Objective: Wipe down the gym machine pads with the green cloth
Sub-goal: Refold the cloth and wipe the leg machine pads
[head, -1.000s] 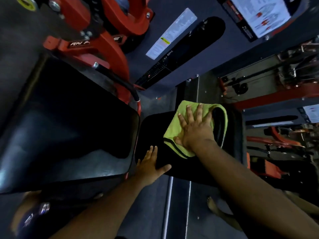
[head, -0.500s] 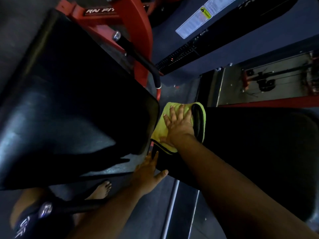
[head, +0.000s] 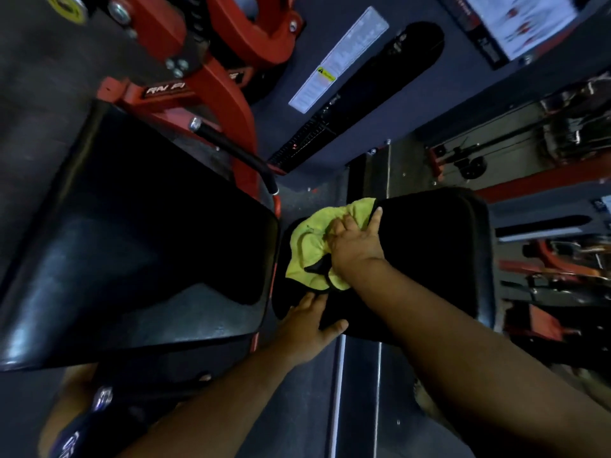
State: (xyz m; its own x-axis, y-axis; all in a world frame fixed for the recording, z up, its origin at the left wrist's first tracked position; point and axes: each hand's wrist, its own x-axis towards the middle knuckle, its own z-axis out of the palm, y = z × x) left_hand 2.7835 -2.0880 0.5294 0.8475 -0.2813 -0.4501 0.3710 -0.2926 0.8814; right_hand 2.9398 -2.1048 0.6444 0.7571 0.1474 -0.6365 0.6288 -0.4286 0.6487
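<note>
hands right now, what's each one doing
Left hand: open, fingers flat on the small black pad.
Right hand: holding the bunched green cloth against that pad.

A black pad (head: 436, 259) at centre right carries the green cloth (head: 309, 256), bunched at its left end. The right hand (head: 355, 241) presses the cloth; the left hand (head: 305, 328) rests on the pad's near edge.

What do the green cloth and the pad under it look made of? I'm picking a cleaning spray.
Green cloth: soft fabric, possibly microfibre; matte, it crumples into folds under the right hand.
Small pad: smooth black vinyl or leatherette, probably; rounded edges, faint sheen.
</note>
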